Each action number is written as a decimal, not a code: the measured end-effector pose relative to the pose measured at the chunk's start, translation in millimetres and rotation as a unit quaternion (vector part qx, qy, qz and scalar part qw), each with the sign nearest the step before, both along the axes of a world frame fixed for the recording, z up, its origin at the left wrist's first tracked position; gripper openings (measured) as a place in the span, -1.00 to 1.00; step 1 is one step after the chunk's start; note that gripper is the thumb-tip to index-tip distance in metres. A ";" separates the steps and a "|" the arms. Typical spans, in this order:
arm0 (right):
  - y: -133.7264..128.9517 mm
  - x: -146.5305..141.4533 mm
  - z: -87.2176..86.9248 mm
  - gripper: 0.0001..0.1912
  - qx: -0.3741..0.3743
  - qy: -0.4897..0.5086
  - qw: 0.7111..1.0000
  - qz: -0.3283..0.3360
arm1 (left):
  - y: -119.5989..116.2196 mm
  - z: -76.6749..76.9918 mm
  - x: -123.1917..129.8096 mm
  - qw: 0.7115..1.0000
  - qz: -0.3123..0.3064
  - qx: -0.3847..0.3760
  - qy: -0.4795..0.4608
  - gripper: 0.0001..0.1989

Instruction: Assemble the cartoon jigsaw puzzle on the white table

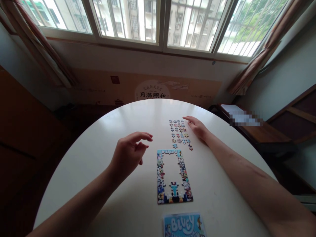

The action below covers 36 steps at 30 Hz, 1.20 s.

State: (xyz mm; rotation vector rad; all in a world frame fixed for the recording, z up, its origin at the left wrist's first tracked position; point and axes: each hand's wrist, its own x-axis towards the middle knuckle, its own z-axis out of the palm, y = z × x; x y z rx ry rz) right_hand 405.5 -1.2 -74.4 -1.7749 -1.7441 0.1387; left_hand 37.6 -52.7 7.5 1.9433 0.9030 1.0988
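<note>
A partly assembled jigsaw puzzle (160, 177) lies on the white round table, its border joined around a bare middle. Some joined pieces with a light-blue shape reach up from its bottom edge. Beyond it, loose jigsaw pieces (179, 135) are laid out in rough rows. My left hand (130, 149) hovers left of the puzzle, index finger and thumb apart, with nothing visible between them. On the right of the loose pieces, my right hand (197, 127) is held low at the table, fingers stretched out beside the top rows, holding nothing that I can see.
A blue box marked "BLUEY" (182, 225) lies at the near side of the white table (98, 141). Beyond the table's curved far edge is a wall with windows (128, 23). A wooden bench (266, 131) stands at the right.
</note>
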 end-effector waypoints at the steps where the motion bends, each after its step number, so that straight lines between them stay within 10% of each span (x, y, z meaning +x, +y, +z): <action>1: -1.0 0.8 -0.4 -0.52 0.001 0.000 1.000 0.001 | 1.9 1.1 -1.0 1.000 0.010 -0.003 -0.006 -0.85; 27: -10.7 20.1 2.8 -0.55 0.017 -0.075 0.986 -0.150 | 40.4 -14.6 -10.5 0.993 0.104 0.039 0.030 -0.80; 36: -32.7 13.2 35.8 -0.77 -0.090 -0.105 0.977 -0.160 | 48.3 -24.2 -8.5 0.991 0.113 0.061 0.042 -0.77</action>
